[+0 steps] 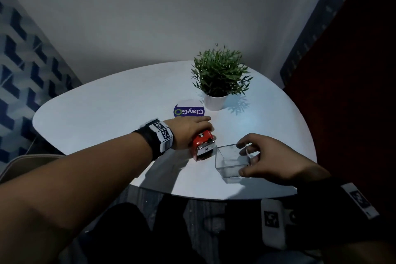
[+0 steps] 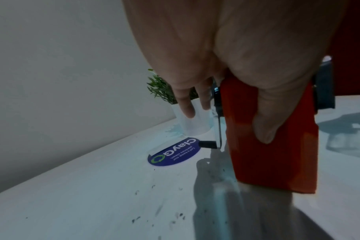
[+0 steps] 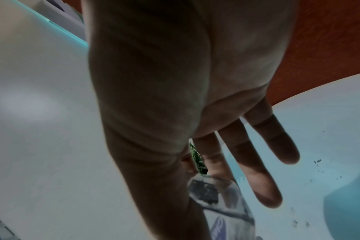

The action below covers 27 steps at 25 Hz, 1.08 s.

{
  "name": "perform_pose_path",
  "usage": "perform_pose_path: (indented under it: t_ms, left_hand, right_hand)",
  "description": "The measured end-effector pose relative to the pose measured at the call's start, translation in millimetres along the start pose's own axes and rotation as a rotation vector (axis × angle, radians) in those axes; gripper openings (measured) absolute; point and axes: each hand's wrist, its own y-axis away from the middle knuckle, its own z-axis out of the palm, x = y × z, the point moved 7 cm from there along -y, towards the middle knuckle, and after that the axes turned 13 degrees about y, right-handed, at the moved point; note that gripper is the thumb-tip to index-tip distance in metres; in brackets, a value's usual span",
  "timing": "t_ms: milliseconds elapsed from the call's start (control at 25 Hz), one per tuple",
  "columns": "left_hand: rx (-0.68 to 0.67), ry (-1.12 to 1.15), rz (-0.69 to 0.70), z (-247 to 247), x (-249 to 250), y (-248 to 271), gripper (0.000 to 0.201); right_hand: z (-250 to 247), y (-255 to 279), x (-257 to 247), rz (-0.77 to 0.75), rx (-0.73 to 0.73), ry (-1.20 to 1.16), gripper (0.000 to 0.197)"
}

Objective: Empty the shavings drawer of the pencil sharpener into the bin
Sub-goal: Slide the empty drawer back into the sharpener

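Note:
A red pencil sharpener [image 1: 202,143] with a silver front stands near the front of the white table [image 1: 107,109]. My left hand [image 1: 192,130] grips it from above, thumb down its red side [image 2: 267,146]. Its black crank [image 2: 218,129] hangs at the back. Just right of it is the clear plastic shavings drawer [image 1: 231,161], out of the sharpener, one corner close to the silver front. My right hand [image 1: 246,157] holds the drawer between thumb and fingers. Dark bits show through the drawer [image 3: 206,190] in the right wrist view. No bin is in view.
A potted green plant [image 1: 218,79] in a white pot stands behind the sharpener, with a round blue ClayGo sticker [image 1: 189,111] beside it. Dark specks [image 2: 175,217] lie on the tabletop. A chair back [image 1: 25,163] sits at the left, a red wall on the right.

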Motion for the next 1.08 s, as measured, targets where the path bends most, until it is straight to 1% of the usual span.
perform_pose_path:
  t_ms: [40, 80, 200, 280, 360, 440, 520, 640, 760, 920, 1080]
  left_hand:
    - [0.024, 0.038, 0.007, 0.0, -1.5, 1.5, 0.062]
    - [0.046, 0.076, -0.015, -0.3, -5.9, 5.1, 0.058]
    - [0.158, 0.270, -0.168, -6.4, -27.8, 33.2, 0.068]
    - [0.281, 0.445, -0.252, -16.2, -37.8, 65.3, 0.070]
    - [0.408, 0.629, -0.306, -31.9, -38.5, 100.4, 0.068]
    - [0.512, 0.822, -0.318, -50.5, -30.1, 132.9, 0.065]
    - [0.567, 0.903, -0.293, -67.2, -16.7, 158.8, 0.066]
    - [0.583, 0.876, -0.255, -76.6, 2.3, 182.4, 0.069]
    - [0.590, 0.890, -0.227, -72.6, 7.5, 190.1, 0.070]
    - [0.585, 0.981, -0.200, -67.7, -7.4, 191.3, 0.069]
    - [0.520, 1.052, -0.173, -63.4, -12.1, 186.1, 0.069]
  right_hand:
    - [0.3, -1.8, -0.8, -0.001, 0.004, 0.007, 0.072]
    - [1.1, -4.1, -2.2, -0.005, 0.005, 0.014, 0.070]
    - [4.9, -9.8, -8.6, -0.016, 0.010, 0.034, 0.062]
    - [5.4, -13.1, -13.2, -0.023, 0.042, 0.034, 0.058]
    - [4.6, -15.0, -20.3, -0.038, 0.085, 0.001, 0.058]
    - [3.2, -14.5, -33.2, -0.074, 0.131, -0.063, 0.058]
    - [2.5, -14.1, -49.1, -0.129, 0.177, -0.158, 0.057]
    - [4.1, -13.9, -71.5, -0.185, 0.226, -0.277, 0.057]
    - [12.0, -14.8, -85.0, -0.218, 0.226, -0.301, 0.058]
    - [20.5, -16.5, -89.8, -0.214, 0.155, -0.282, 0.059]
    - [31.0, -24.6, -98.7, -0.210, 0.083, -0.274, 0.062]
